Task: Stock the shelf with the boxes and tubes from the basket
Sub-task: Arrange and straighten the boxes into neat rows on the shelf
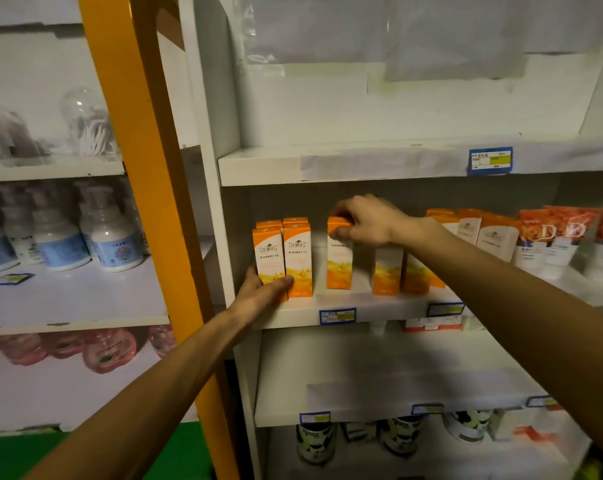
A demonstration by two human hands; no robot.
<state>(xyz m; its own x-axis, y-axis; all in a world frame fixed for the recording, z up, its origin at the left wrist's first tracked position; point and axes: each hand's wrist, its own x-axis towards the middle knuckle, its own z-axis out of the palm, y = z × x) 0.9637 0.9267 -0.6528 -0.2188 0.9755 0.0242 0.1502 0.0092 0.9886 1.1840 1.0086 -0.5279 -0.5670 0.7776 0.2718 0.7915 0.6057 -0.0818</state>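
Observation:
Tall orange-and-white boxes stand in a row on the middle white shelf [362, 308]. My left hand [262, 292] grips the bottom of the front left box [268, 258], thumb across its lower front, with more boxes beside and behind it. My right hand [369, 221] pinches the top of a single upright box [339, 261] a little to the right. More orange boxes [388, 271] stand under my right forearm. Orange-and-white tubes [549, 244] stand at the shelf's right end. The basket is out of view.
An orange upright [147, 168] divides this unit from the left shelves, which hold white pump bottles [113, 240] and red packs. The shelf above [362, 164] carries a blue price tag. Dark jars [400, 438] stand on the lowest visible shelf.

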